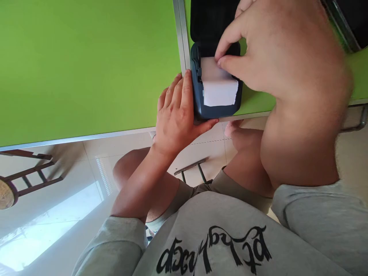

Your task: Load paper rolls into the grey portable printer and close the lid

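A small dark blue-grey portable printer sits near the front edge of the green table, its black lid raised. White paper lies in its compartment, with a ragged end hanging toward me over the front. My left hand braces the printer's left side, fingers stretched along it and the thumb lying across its front edge. From the right, my right hand reaches over the compartment. Its thumb and index finger are pinched together on the upper part of the paper; the other fingers are mostly hidden.
A metal seam runs between two green tabletops. At the far right lies a dark object with a clear edge. Below the table are a wooden stool, another stool's frame and my legs.
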### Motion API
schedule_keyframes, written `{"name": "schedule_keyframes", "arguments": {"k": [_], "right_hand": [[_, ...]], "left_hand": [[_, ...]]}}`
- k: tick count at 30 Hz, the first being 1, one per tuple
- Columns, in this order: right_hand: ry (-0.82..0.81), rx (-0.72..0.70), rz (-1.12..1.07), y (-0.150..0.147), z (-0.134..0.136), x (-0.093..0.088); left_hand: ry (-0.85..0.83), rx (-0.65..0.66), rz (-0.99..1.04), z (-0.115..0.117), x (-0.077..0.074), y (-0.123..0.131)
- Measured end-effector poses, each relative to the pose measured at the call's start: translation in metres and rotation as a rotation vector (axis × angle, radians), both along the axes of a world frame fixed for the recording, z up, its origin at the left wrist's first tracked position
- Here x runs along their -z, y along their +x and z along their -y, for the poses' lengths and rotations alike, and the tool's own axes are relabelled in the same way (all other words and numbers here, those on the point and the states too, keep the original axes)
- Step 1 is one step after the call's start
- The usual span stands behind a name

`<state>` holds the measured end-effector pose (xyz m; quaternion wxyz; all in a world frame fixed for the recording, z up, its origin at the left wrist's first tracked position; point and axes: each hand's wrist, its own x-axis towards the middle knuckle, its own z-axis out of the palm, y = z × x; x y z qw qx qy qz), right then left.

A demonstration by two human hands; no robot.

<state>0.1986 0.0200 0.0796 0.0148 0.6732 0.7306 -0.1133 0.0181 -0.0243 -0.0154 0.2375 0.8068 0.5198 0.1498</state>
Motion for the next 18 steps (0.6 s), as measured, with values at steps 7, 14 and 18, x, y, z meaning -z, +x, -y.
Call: {"name": "schedule_keyframes", "arguments": {"k": [7, 14, 18], "right_hand": [[0.075, -0.117, 0.011, 0.015, -0.006, 0.017], [-0.078, -0.071, 0.014, 0.015, -0.009, 0.022], [-0.044, -0.129, -0.149, 0.016, -0.001, 0.010]], "left_hand": [[-0.004, 0.006, -0.037, 0.002, -0.004, 0.001], [0.083, 0.005, -0.043, 0.003, 0.002, 0.000], [0.106, 0.001, -0.036, 0.003, 0.007, -0.001]]}}
